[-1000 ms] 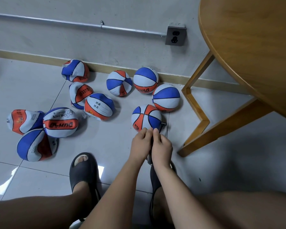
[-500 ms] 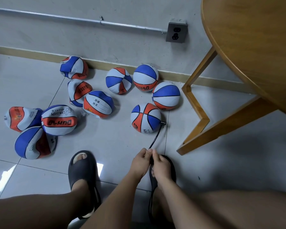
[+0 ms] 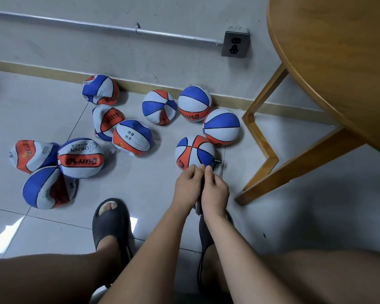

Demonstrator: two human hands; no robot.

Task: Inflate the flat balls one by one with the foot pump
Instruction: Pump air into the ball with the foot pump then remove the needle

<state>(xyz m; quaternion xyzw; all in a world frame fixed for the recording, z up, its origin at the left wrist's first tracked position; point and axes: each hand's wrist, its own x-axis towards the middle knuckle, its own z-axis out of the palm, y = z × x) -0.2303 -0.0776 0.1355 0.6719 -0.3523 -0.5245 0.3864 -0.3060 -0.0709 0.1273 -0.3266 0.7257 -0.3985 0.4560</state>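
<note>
Person seated low over a pale tiled floor (image 3: 53, 110), both forearms reaching down between the knees. Left hand (image 3: 188, 185) and right hand (image 3: 215, 191) sit side by side, fingers curled in around the upper part of the black foot pump (image 3: 199, 207), which shows only as a dark stub below the wrists. Both hands hold it; neither is spread. Just beyond the fingertips, on the floor, lies the red, white and blue rubber ball (image 3: 194, 152), round and seemingly near full. A thin black hose (image 3: 215, 167) runs from the hands to a small metal nozzle (image 3: 218, 161) at the ball's lower right side. The right foot's black sandal (image 3: 206, 235) lies under the right forearm by the pump; contact is hidden. Several crumpled flat balls (image 3: 47, 187) wait at left, and two round balls (image 3: 194, 103) rest near the skirting board. Judged step: pumping this ball. To do it well, hold the pump upright and steady and make full, even strokes. Do not tug the hose, so the nozzle does not work loose and the ball does not roll. Press-test firmness before unplugging. The angled leg of the round wooden table (image 3: 261, 137) stands near on the right, so hose and ball want keeping off it.
</note>
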